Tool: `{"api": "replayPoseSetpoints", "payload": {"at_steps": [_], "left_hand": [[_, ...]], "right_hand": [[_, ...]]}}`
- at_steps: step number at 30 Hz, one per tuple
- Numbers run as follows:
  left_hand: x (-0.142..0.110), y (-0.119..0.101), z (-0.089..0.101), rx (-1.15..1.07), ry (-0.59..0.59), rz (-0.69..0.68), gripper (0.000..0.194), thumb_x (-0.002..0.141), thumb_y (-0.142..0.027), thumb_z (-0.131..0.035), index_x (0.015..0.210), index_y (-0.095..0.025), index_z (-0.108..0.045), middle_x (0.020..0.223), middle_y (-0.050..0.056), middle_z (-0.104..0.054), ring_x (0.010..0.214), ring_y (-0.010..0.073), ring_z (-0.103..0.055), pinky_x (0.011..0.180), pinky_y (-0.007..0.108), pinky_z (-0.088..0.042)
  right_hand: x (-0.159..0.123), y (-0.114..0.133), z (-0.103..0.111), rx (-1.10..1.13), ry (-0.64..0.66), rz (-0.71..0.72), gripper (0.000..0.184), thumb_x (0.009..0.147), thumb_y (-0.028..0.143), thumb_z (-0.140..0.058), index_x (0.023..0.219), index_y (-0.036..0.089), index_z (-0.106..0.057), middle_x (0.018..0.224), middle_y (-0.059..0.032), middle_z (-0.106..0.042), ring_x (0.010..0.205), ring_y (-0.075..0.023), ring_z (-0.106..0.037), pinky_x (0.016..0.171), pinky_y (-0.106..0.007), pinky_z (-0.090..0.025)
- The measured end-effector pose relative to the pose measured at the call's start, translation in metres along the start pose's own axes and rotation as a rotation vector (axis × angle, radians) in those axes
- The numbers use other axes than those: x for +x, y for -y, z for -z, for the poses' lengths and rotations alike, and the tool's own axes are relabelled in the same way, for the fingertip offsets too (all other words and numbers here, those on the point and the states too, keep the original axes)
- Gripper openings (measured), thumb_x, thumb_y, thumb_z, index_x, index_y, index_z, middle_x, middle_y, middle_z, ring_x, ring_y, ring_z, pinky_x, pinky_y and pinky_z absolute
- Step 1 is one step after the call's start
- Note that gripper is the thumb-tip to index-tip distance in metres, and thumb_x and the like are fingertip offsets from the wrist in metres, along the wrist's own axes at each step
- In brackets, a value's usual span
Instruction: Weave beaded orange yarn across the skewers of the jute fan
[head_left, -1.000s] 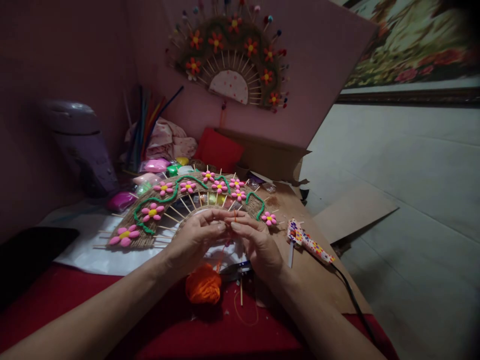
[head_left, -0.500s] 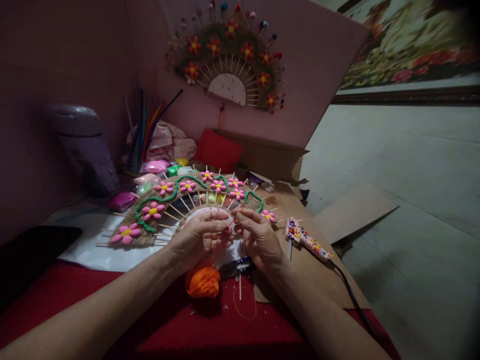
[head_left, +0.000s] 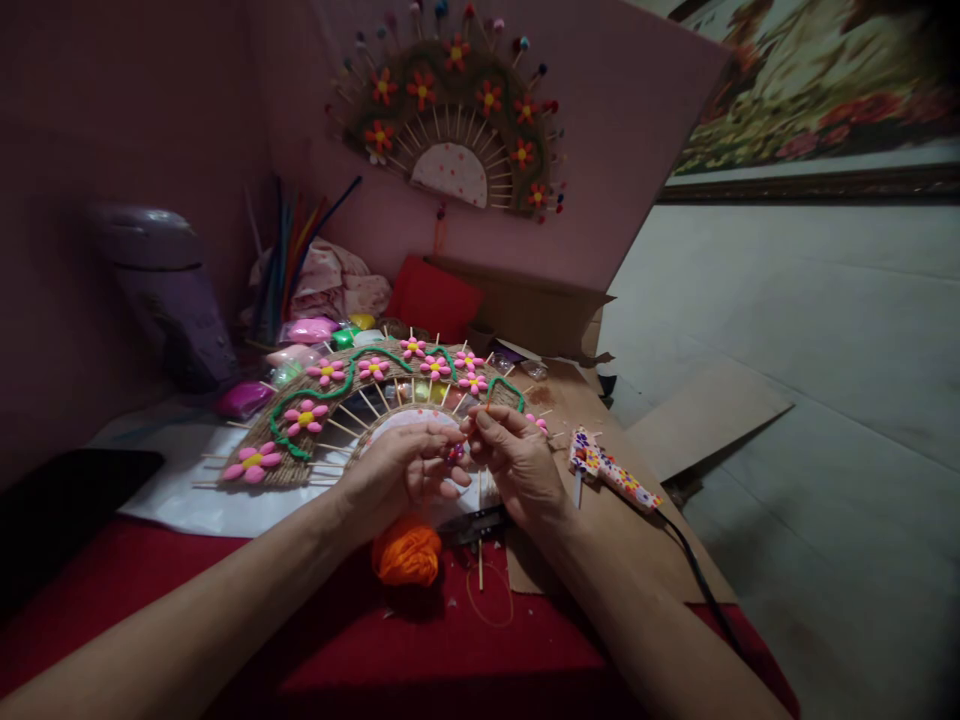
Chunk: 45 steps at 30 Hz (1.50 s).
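My left hand (head_left: 409,460) and my right hand (head_left: 514,455) meet in front of a half-round twine fan (head_left: 255,430) trimmed with pink clay flowers and a green wavy cord. Thumb and fingertips of the right hand pinch an orange thread (head_left: 488,399). The left thumb and forefinger close at the same spot, its other fingers loosely curled. A small purple-pink thing (head_left: 455,453), perhaps a bead, shows by the left fingers. Below them an orange yarn ball (head_left: 407,552) lies on the red cloth (head_left: 337,640), near a dark-handled tool (head_left: 472,526) partly hidden by my right hand.
At right, a flower-patterned glue gun (head_left: 611,470) with a black cord rests on cardboard (head_left: 555,560). A purple bottle (head_left: 165,300) stands at left, near bagged coloured clay (head_left: 311,330). Another decorated fan (head_left: 450,175) hangs on the wall. A thin stick (head_left: 481,565) and a thread loop lie in front.
The fingertips have shifted slightly around the orange thread, and less of it shows between the hands. The left fingers have opened a little, uncovering the purple-pink thing. The view has tilted slightly.
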<state>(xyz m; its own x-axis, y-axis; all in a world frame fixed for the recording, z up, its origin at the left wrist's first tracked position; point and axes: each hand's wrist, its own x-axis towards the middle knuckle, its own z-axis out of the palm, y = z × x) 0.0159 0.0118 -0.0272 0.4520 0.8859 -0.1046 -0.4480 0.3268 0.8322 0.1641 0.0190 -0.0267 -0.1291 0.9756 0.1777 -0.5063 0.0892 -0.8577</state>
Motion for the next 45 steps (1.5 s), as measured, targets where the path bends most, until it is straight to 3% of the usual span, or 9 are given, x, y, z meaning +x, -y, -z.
{"api": "replayPoseSetpoints", "payload": {"at_steps": [3, 7, 14, 24, 30, 34, 37, 40, 45], "left_hand": [[0.001, 0.002, 0.002, 0.034, 0.021, -0.007, 0.020, 0.074, -0.015, -0.062, 0.093, -0.010, -0.064, 0.079, 0.008, -0.067, 0.061, 0.0139, -0.065, 0.052, 0.021, -0.050], [0.002, 0.004, 0.004, 0.058, 0.018, 0.010, 0.020, 0.070, -0.017, -0.067, 0.089, -0.011, -0.065, 0.075, 0.007, -0.068, 0.054, 0.0113, -0.062, 0.044, 0.017, -0.041], [0.002, 0.002, 0.006, 0.086, -0.028, -0.076, 0.023, 0.061, -0.015, -0.073, 0.084, -0.013, -0.067, 0.057, 0.000, -0.060, 0.040, 0.0028, -0.040, 0.038, 0.016, -0.021], [0.000, -0.004, 0.007, 0.165, -0.141, -0.169, 0.025, 0.063, -0.026, -0.076, 0.082, -0.014, -0.065, 0.049, -0.003, -0.053, 0.035, 0.0018, -0.033, 0.036, 0.016, -0.015], [0.000, -0.008, 0.009, 0.256, -0.297, -0.280, 0.029, 0.063, -0.036, -0.076, 0.075, -0.013, -0.060, 0.043, -0.006, -0.048, 0.032, 0.0020, -0.030, 0.033, 0.015, -0.014], [0.000, -0.007, 0.007, 0.322, -0.285, -0.310, 0.033, 0.072, -0.045, -0.068, 0.069, -0.014, -0.057, 0.039, -0.007, -0.044, 0.031, 0.0018, -0.026, 0.033, 0.015, -0.013], [-0.002, -0.006, 0.004, 0.346, -0.229, -0.284, 0.030, 0.074, -0.042, -0.067, 0.072, -0.013, -0.059, 0.046, -0.004, -0.052, 0.034, 0.0018, -0.030, 0.034, 0.014, -0.016], [-0.004, -0.004, 0.000, 0.360, -0.162, -0.300, 0.023, 0.072, -0.030, -0.069, 0.087, -0.014, -0.063, 0.069, 0.002, -0.065, 0.041, 0.0030, -0.040, 0.037, 0.015, -0.024], [-0.007, -0.002, -0.006, 0.447, -0.063, -0.273, 0.021, 0.073, -0.023, -0.064, 0.092, -0.015, -0.066, 0.091, 0.007, -0.068, 0.049, 0.0054, -0.048, 0.039, 0.017, -0.030]], "right_hand": [[0.000, 0.002, 0.000, 0.005, 0.014, -0.010, 0.018, 0.067, 0.030, -0.077, 0.076, 0.017, -0.069, 0.069, -0.0003, -0.068, 0.048, -0.0067, -0.051, 0.045, -0.020, -0.046], [0.001, 0.005, 0.002, 0.002, 0.002, 0.002, 0.020, 0.066, 0.029, -0.078, 0.077, 0.016, -0.069, 0.067, -0.0009, -0.069, 0.044, -0.0049, -0.050, 0.040, -0.015, -0.040], [0.007, 0.016, 0.008, 0.023, -0.070, 0.051, 0.021, 0.065, 0.028, -0.078, 0.079, 0.015, -0.068, 0.062, 0.0018, -0.066, 0.042, -0.0028, -0.048, 0.038, -0.012, -0.035], [0.018, 0.036, 0.023, 0.115, -0.205, 0.174, 0.018, 0.065, 0.024, -0.076, 0.077, 0.016, -0.065, 0.057, 0.0059, -0.059, 0.039, -0.0019, -0.039, 0.033, -0.013, -0.028], [0.018, 0.042, 0.029, 0.109, -0.162, 0.198, 0.018, 0.067, 0.026, -0.074, 0.080, 0.017, -0.064, 0.061, 0.0067, -0.058, 0.040, -0.0016, -0.037, 0.034, -0.013, -0.028], [0.017, 0.046, 0.029, 0.127, -0.133, 0.169, 0.014, 0.069, 0.023, -0.073, 0.079, 0.018, -0.064, 0.061, 0.0064, -0.057, 0.040, -0.0015, -0.036, 0.034, -0.013, -0.026], [0.017, 0.047, 0.027, 0.113, -0.121, 0.141, 0.010, 0.070, 0.022, -0.070, 0.077, 0.020, -0.064, 0.059, 0.0062, -0.056, 0.040, -0.0025, -0.033, 0.033, -0.015, -0.024], [0.017, 0.044, 0.024, 0.111, -0.146, 0.094, 0.006, 0.071, 0.021, -0.067, 0.075, 0.020, -0.063, 0.058, 0.0047, -0.055, 0.040, -0.0038, -0.032, 0.034, -0.016, -0.025], [0.017, 0.032, 0.024, 0.127, -0.091, 0.058, 0.013, 0.069, 0.025, -0.071, 0.078, 0.019, -0.065, 0.061, 0.0050, -0.057, 0.040, -0.0027, -0.035, 0.034, -0.014, -0.026]]}}
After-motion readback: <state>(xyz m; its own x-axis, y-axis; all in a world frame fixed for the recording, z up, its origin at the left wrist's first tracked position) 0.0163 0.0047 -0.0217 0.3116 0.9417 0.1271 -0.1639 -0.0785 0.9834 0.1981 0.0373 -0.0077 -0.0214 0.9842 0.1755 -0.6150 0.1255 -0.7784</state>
